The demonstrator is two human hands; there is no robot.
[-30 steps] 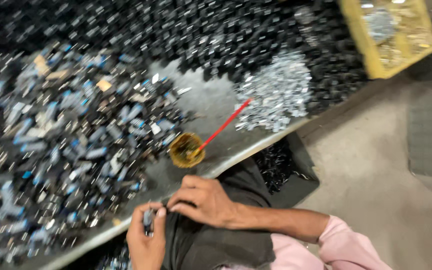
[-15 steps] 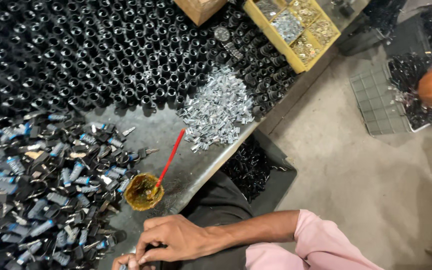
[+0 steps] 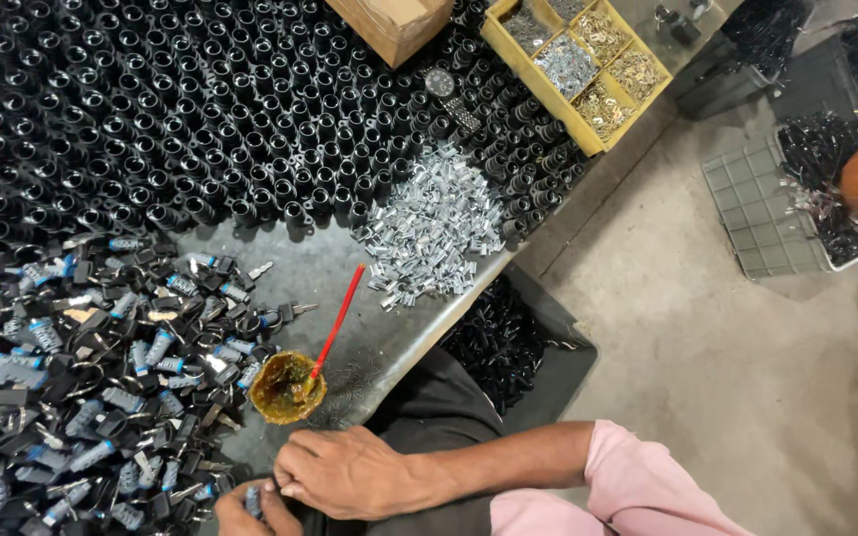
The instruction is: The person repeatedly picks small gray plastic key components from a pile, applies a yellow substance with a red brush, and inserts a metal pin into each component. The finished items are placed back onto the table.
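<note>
Fingers of left hand [image 3: 248, 511] and right hand [image 3: 345, 471] pinch a small blue-tipped key part [image 3: 255, 502] at 6 o'clock, desk [image 3: 305, 273] edge; grease cup [image 3: 288, 387] at 12 o'clock of hands.

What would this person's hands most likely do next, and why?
Probably reach for the red stick in the small cup of amber stuff. Both hands, left hand and right hand, pinch a small part at the table edge, right beside that cup.

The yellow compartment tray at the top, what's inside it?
The yellow tray has several compartments holding heaps of small metal parts, some silvery, some brassy. What lies under the heaps is covered, and its far end is cut off.
</note>
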